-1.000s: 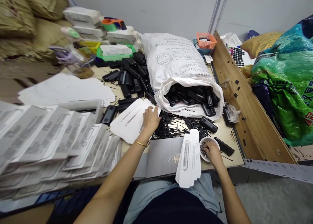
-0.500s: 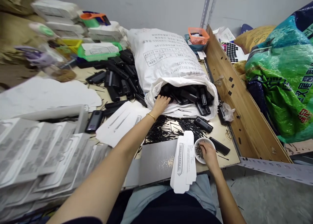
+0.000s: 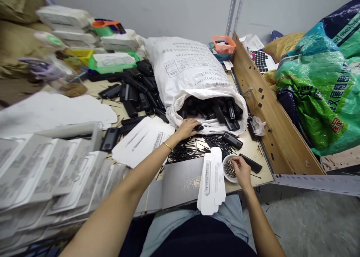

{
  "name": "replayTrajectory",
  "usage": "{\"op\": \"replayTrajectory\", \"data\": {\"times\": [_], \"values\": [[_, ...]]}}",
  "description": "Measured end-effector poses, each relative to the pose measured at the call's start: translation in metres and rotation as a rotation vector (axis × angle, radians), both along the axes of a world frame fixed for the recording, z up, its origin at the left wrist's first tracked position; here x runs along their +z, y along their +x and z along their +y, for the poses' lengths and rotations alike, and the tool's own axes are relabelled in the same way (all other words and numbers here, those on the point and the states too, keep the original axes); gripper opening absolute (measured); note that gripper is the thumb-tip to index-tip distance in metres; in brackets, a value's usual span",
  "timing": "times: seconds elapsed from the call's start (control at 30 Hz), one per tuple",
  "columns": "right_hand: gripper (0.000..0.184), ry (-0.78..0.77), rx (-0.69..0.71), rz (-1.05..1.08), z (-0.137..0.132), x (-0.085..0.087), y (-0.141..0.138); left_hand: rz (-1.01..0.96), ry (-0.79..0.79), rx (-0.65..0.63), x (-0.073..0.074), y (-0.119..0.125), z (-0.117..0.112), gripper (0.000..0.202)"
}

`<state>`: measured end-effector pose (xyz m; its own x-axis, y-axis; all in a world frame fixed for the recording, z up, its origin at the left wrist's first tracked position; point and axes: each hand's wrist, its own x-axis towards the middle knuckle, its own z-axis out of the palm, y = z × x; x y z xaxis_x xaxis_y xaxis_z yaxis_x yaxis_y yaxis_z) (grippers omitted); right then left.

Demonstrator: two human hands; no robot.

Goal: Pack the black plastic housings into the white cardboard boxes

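My left hand [image 3: 188,128] is closed round a small black plastic case [image 3: 198,127] just in front of the mouth of a white woven sack [image 3: 194,75] that lies on its side, full of black cases. My right hand [image 3: 241,169] rests at a small white bowl [image 3: 228,168] of tiny metal pieces, its fingertips pinched together over the rim; what they hold is too small to make out. A stack of white die-cut cards [image 3: 212,180] lies between my hands, overhanging the table's front edge. Thin black pins [image 3: 194,148] are strewn beneath my left hand.
More black cases [image 3: 137,92] are heaped left of the sack. White printed cartons [image 3: 50,167] are fanned out at the left. A wooden board [image 3: 270,111] walls the table's right side, with green bags [image 3: 320,84] beyond. Baskets and boxes stand at the back.
My left hand went from the white sheet up into the sack's mouth, then drew back out with a black case. My right hand stayed at the bowl. The view shifted slightly.
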<state>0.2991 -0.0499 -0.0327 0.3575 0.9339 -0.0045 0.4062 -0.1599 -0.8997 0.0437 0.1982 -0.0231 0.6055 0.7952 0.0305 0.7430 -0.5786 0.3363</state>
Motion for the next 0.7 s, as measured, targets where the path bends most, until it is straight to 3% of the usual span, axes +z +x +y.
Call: {"op": "replayTrajectory", "data": {"times": [0.17, 0.3, 0.47, 0.53, 0.6, 0.7], "values": [[0.023, 0.049, -0.093, 0.282, 0.012, 0.016, -0.010, -0.079, -0.025, 0.162, -0.009, 0.009, -0.001, 0.048], [0.022, 0.082, -0.077, 0.542, 0.017, 0.029, -0.018, -0.132, -0.032, 0.239, -0.001, 0.013, -0.004, 0.048], [0.022, 0.088, -0.043, 0.636, 0.018, 0.028, -0.023, -0.271, -0.032, 0.250, 0.023, -0.004, -0.057, 0.034], [0.021, 0.090, -0.020, 0.635, 0.020, 0.027, -0.027, -0.474, -0.114, 0.307, 0.031, -0.010, -0.089, 0.030], [0.018, 0.097, 0.020, 0.625, 0.023, 0.028, -0.037, -0.815, -0.272, 0.479, 0.037, -0.011, -0.119, 0.037], [0.013, 0.127, 0.073, 0.585, 0.026, 0.034, -0.060, -1.401, -0.683, 0.762, 0.043, -0.002, -0.152, 0.036]]}}
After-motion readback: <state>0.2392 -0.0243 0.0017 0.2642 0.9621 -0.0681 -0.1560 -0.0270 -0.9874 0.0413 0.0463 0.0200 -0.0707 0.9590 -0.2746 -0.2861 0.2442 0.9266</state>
